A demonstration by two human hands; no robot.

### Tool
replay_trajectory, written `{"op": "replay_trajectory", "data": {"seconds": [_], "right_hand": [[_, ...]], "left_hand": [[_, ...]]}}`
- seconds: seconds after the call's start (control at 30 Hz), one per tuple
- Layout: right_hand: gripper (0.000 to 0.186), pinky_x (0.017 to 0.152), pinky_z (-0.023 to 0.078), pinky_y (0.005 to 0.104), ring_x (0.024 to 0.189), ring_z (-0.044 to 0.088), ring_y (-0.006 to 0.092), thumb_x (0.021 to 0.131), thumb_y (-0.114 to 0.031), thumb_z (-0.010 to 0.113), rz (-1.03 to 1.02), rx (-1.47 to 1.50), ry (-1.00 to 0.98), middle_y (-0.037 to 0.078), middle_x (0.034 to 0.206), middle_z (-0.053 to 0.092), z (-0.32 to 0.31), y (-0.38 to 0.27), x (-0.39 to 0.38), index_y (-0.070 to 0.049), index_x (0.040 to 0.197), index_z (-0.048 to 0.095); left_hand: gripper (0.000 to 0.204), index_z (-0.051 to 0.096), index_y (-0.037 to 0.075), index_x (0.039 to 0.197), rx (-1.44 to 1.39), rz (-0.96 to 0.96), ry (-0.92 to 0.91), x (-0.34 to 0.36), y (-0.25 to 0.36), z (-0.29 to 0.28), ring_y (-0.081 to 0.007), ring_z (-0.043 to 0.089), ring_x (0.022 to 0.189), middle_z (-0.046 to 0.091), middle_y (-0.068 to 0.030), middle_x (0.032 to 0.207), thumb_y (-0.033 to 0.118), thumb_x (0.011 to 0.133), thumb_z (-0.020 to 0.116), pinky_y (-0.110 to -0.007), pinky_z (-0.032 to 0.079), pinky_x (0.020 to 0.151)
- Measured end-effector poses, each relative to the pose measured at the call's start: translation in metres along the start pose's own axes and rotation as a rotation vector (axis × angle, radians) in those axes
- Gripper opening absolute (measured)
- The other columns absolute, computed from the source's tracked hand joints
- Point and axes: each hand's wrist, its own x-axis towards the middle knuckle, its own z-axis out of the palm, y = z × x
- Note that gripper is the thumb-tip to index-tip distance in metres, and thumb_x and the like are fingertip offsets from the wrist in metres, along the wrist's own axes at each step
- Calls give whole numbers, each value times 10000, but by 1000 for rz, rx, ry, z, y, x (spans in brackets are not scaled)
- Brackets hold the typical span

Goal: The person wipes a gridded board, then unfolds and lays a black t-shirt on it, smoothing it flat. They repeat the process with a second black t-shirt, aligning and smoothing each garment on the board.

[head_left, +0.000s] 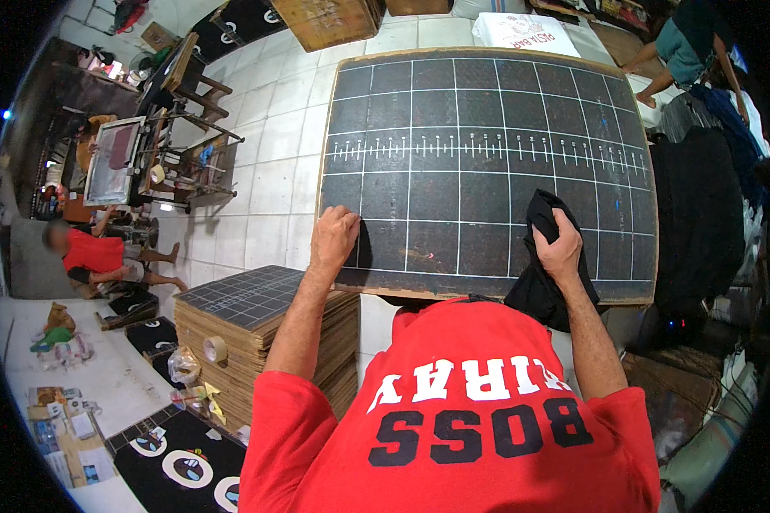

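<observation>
Our right hand (560,250) grips rumpled black cloth (535,286); our left hand (334,240) curls closed, contents unclear, at the gridded board's (434,198) edge, beside white tiles (269,141).

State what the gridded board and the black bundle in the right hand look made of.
Gridded board: probably wood or fibreboard with a dull black surface; its rim shows plain brown.
Black bundle in the right hand: apparently soft, matte fabric, since it creases and drapes over the board's edge; fibre unclear.

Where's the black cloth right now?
In the head view, the black cloth is in the right hand, at the near edge of the gridded board, right of centre.
</observation>
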Motion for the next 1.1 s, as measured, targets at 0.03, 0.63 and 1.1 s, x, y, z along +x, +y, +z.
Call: {"op": "replay_trajectory", "data": {"seconds": [0.03,0.63,1.1], "right_hand": [[361,823,551,470,969,686,452,834,-162,770,2,3,-4,239,1008,697,0,-1,0,-4,1135,650],[375,837,548,478,970,685,454,824,-167,780,-2,-29,27,241,1017,698,2,2,-1,-5,1137,652],[376,830,552,471,973,688,450,830,-171,778,-2,-17,-8,236,1024,702,1,1,-1,-7,1143,650]], "left_hand": [[87,762,39,941,4,8,5,0,0,0,-310,644,872,683,-93,913,80,865,755,-423,534,771],[157,652,-2,1011,5,-106,123,-4,-2,21,-357,611,914,620,-148,951,-7,859,693,-459,513,802],[492,524,58,1496,2,24,-166,-42,39,3,-357,386,1500,451,-167,1593,212,1030,567,-552,272,1232]]}}
